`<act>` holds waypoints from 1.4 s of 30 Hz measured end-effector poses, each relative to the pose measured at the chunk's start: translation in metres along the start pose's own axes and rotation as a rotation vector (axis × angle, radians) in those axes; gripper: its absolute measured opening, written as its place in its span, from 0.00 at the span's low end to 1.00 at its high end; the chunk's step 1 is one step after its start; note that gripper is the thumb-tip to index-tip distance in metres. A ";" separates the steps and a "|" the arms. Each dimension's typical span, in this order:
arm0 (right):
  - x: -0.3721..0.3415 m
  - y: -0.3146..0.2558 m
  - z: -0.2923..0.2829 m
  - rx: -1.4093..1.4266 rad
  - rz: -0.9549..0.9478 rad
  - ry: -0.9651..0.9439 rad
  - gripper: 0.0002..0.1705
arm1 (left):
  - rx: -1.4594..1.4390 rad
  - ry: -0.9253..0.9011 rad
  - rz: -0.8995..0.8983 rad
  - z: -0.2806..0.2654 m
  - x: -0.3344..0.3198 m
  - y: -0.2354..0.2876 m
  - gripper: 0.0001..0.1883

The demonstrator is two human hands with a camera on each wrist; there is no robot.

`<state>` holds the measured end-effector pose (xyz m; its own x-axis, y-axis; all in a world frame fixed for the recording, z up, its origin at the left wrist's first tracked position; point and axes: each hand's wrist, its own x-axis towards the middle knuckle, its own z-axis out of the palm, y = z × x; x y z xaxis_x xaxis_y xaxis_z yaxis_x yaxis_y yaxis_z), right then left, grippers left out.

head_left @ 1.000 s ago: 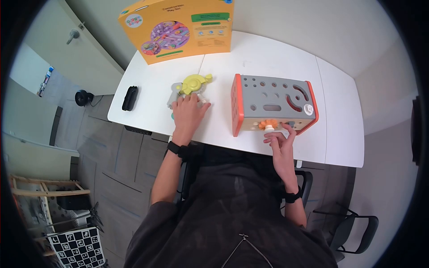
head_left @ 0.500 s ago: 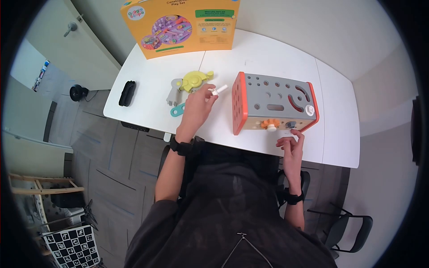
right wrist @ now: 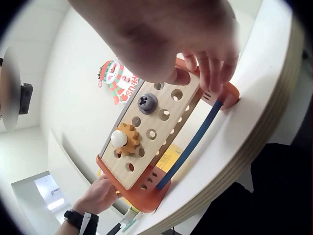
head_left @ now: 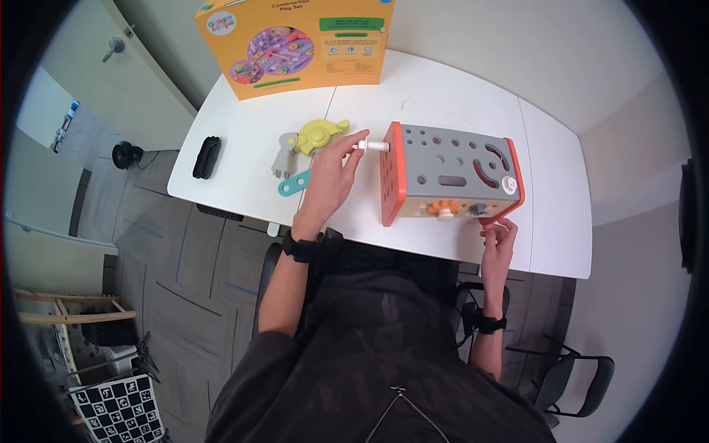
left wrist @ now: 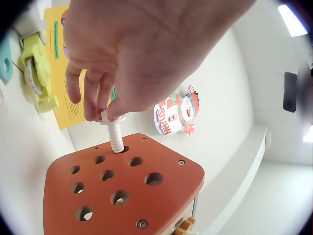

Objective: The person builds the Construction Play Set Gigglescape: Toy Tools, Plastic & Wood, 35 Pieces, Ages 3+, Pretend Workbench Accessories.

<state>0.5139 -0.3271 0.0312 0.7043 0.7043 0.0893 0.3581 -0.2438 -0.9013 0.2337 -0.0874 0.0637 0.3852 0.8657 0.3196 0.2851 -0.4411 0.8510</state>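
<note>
A toy tool box (head_left: 452, 184) stands on the table, with a grey top, a wooden front and red end panels. Beside its left end, my left hand (head_left: 334, 173) pinches a white toy screw (left wrist: 115, 134) by its head. The screw's threaded tip is at a hole of the red end panel (left wrist: 146, 169) in the left wrist view. My right hand (head_left: 499, 247) grips the box's lower front right corner, thumb by the wooden front (right wrist: 156, 117) and fingers at the red end panel. An orange gear (right wrist: 127, 139) with a white knob and a grey screw (right wrist: 147, 104) are on the front.
Left of the box lie a yellow toy piece (head_left: 316, 136), a grey piece (head_left: 283, 156) and a teal strip with holes (head_left: 293, 183). A black tray-like object (head_left: 207, 157) is at the table's left edge. The yellow play set carton (head_left: 295, 52) stands at the back.
My left hand has lifted the white screw from among the loose pieces and carried it right to the box's left panel. My right hand has moved right and down from the front face to the corner.
</note>
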 end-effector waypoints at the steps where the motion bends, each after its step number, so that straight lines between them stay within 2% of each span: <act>1: 0.000 0.002 0.000 -0.040 -0.012 0.021 0.16 | 0.008 0.004 0.003 0.001 -0.001 0.000 0.20; 3: 0.003 0.003 0.002 -0.123 -0.037 0.063 0.15 | 0.023 0.013 0.009 0.001 -0.001 0.000 0.20; 9: 0.009 0.007 0.006 -0.059 0.022 0.057 0.15 | 0.035 0.007 -0.007 0.002 0.001 0.005 0.20; 12: 0.014 0.022 0.004 -0.057 -0.020 0.062 0.17 | -0.030 -0.007 -0.001 0.004 0.000 0.008 0.20; 15: 0.014 0.015 0.002 -0.078 0.034 0.039 0.21 | 0.016 -0.053 0.030 0.016 0.000 0.010 0.21; 18: 0.021 0.040 -0.001 -0.180 -0.070 -0.010 0.25 | -0.025 -0.116 -0.047 0.024 0.001 0.022 0.22; 21: 0.019 0.035 -0.002 -0.396 -0.139 -0.046 0.26 | -0.174 -0.153 -0.146 0.024 0.004 0.026 0.25; 24: 0.024 0.053 -0.003 -0.414 -0.194 -0.044 0.24 | -0.372 -0.117 -0.133 0.046 0.016 -0.014 0.30; 27: 0.041 0.073 -0.006 -0.503 -0.265 -0.105 0.21 | -0.426 -0.162 -0.205 0.050 0.026 -0.009 0.35; 30: 0.031 0.041 -0.006 -0.611 -0.272 -0.013 0.17 | -0.438 -0.187 -0.211 0.057 0.033 0.003 0.37; 33: 0.026 0.022 -0.008 -0.635 -0.249 0.010 0.15 | -0.527 -0.183 -0.192 0.070 0.039 -0.005 0.35; 36: 0.026 0.018 -0.016 -0.590 -0.317 0.087 0.14 | -0.550 -0.233 -0.235 0.061 0.042 -0.002 0.34; 39: 0.026 -0.014 -0.026 -0.437 -0.338 0.173 0.16 | -0.545 -0.201 -0.346 0.063 0.031 -0.013 0.37; 42: 0.023 -0.053 -0.039 -0.212 -0.308 0.214 0.18 | -0.645 -0.190 -0.390 0.058 0.002 0.002 0.34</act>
<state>0.5352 -0.3236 0.0980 0.6478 0.6169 0.4469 0.6740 -0.1907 -0.7137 0.2864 -0.1005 0.0419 0.5228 0.8487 -0.0800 -0.1140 0.1626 0.9801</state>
